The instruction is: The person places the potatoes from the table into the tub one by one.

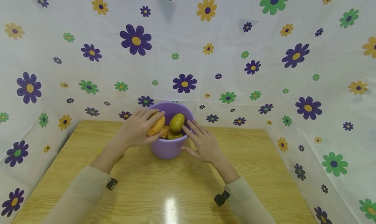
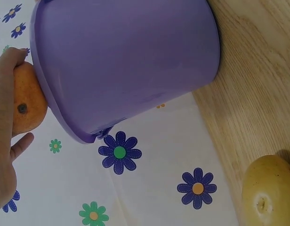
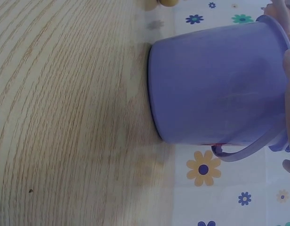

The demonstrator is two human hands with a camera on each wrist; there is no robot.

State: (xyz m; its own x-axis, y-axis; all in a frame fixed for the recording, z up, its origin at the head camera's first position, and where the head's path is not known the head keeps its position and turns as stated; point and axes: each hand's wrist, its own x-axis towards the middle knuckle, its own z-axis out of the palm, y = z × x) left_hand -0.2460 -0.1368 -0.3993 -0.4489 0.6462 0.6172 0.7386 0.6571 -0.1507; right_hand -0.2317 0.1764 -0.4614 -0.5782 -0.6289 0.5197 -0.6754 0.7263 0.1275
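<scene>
Head view: left hand (image 1: 135, 130) holds mango (image 1: 156, 126) at bucket (image 1: 168, 149) rim.

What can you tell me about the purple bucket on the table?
The bucket is lilac, looks like smooth plastic, has a rolled rim and a thin handle hanging down its side. It stands upright at the far middle of the wooden table, holding yellowish fruit. The right hand rests against its rim and side; the left hand holds an orange fruit at its rim.

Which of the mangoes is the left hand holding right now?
The orange mango at the bucket's left rim: the left hand grips it. The greenish-yellow mango and the others lie inside the bucket, untouched.
</scene>
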